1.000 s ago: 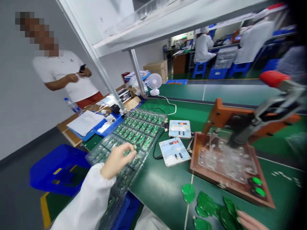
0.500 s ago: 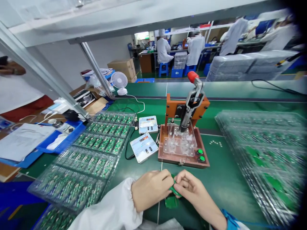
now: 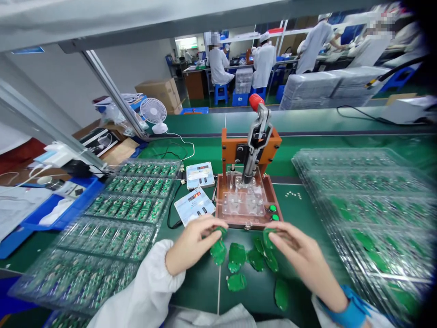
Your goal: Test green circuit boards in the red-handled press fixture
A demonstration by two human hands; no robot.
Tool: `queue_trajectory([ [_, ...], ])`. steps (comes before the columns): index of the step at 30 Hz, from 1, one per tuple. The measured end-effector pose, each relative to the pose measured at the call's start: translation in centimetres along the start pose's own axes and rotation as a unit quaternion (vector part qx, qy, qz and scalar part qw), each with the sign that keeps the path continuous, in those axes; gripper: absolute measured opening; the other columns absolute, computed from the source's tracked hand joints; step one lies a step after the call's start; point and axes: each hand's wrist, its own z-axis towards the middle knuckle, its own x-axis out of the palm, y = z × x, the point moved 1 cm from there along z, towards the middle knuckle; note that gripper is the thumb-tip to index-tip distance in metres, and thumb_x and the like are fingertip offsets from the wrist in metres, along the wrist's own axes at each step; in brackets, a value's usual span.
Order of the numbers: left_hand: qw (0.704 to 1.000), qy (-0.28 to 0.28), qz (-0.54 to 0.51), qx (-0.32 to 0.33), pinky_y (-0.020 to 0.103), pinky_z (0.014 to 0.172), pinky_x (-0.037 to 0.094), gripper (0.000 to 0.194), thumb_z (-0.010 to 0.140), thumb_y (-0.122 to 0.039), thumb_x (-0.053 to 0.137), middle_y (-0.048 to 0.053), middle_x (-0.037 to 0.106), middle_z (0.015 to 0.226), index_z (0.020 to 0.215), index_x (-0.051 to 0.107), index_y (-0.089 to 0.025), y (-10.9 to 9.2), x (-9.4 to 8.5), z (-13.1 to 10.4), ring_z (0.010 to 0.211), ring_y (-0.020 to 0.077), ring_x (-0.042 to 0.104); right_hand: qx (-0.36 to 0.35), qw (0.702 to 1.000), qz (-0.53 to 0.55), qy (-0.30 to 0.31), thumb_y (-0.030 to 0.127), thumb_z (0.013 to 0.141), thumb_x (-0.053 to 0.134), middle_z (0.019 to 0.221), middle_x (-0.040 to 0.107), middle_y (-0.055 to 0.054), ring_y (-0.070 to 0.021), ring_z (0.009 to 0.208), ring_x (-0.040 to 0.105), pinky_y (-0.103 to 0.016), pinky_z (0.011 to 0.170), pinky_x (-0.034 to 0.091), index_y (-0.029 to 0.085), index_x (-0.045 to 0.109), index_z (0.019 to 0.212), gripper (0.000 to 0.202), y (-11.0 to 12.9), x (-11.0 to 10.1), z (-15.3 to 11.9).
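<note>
With the clock centred on the loose boards and 12 o'clock pointing away from the person, the left hand (image 3: 191,243) sits at 9, pinching a small green rounded circuit board (image 3: 223,230) between thumb and fingertips. At 3, the right hand (image 3: 300,253), a blue band (image 3: 353,306) on its wrist, has thumb and fingers closed on another small green board (image 3: 268,239) at the edge of the group. Between and below the hands, several loose green circuit boards (image 3: 237,254) lie on the dark green bench (image 3: 198,294), some overlapping, one apart at 5.

Just beyond, at 12, stands a brown wooden test fixture (image 3: 273,193) with an orange frame, clear plastic plates, two green buttons and a red-tipped metal toggle lever (image 3: 256,103). Two pale square meter boxes (image 3: 194,205) with red digits sit at 10 and 11. A clear plastic tray (image 3: 116,219) filled with rows of boards spreads at 9 to 10; a stack of clear trays (image 3: 328,242) rises at 3. Small white bits (image 3: 293,196) lie between 1 and 2. Farther off at 11 stands a white fan (image 3: 153,110).
</note>
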Motion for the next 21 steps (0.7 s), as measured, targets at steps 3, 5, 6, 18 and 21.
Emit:
queue_trajectory([
  [3, 0.996, -0.084, 0.018, 0.007, 0.028, 0.076, 0.052, 0.018, 0.092, -0.032, 0.065, 0.004, 0.074, 0.097, 0.101, 0.077, -0.023, 0.6, -0.8, 3.0, 0.088, 0.0194, 0.067, -0.045, 0.995, -0.058, -0.068, 0.051, 0.089, 0.069, 0.101, 0.077, -0.007, -0.0220, 0.087, 0.071, -0.029, 0.072, 0.058, 0.022, 0.076, 0.102, 0.032, 0.4, -1.2, 2.9],
  [5, 0.992, -0.122, 0.017, -0.002, 0.028, 0.073, 0.050, 0.017, 0.086, -0.030, 0.070, 0.002, 0.074, 0.086, 0.098, 0.078, -0.021, 1.1, -0.6, 5.1, 0.079, 0.0186, 0.066, -0.068, 0.991, -0.090, -0.076, 0.050, 0.090, 0.067, 0.095, 0.077, -0.007, -0.0202, 0.077, 0.069, -0.029, 0.064, 0.054, 0.020, 0.076, 0.104, 0.033, 0.6, -1.2, 4.8],
  [6, 0.992, -0.128, 0.007, -0.009, 0.028, 0.072, 0.049, 0.017, 0.084, -0.028, 0.073, 0.002, 0.073, 0.081, 0.097, 0.078, -0.020, 1.3, -0.3, 6.1, 0.076, 0.0179, 0.064, -0.076, 0.990, -0.099, -0.071, 0.050, 0.091, 0.066, 0.091, 0.076, -0.007, -0.0191, 0.072, 0.067, -0.029, 0.062, 0.052, 0.019, 0.075, 0.104, 0.034, 0.6, -0.9, 5.6],
  [18, 0.979, -0.121, 0.157, 0.040, 0.038, 0.093, 0.047, 0.021, 0.079, -0.019, 0.087, 0.004, 0.070, 0.102, 0.098, 0.081, -0.023, 1.0, 1.3, 9.0, 0.103, 0.0256, 0.063, -0.142, 0.970, -0.193, -0.026, 0.038, 0.094, 0.064, 0.089, 0.073, -0.004, -0.0222, 0.081, 0.062, -0.035, 0.076, 0.050, 0.025, 0.079, 0.108, 0.023, -0.2, 0.9, 8.8],
  [21, 0.975, -0.126, 0.176, 0.044, 0.040, 0.095, 0.047, 0.022, 0.080, -0.021, 0.086, 0.005, 0.067, 0.105, 0.101, 0.081, -0.025, 1.5, 1.3, 9.1, 0.105, 0.0261, 0.061, -0.163, 0.961, -0.220, -0.031, 0.032, 0.092, 0.068, 0.111, 0.072, -0.007, -0.0278, 0.101, 0.061, -0.043, 0.092, 0.049, 0.027, 0.079, 0.108, 0.020, -0.4, 0.9, 9.0],
])
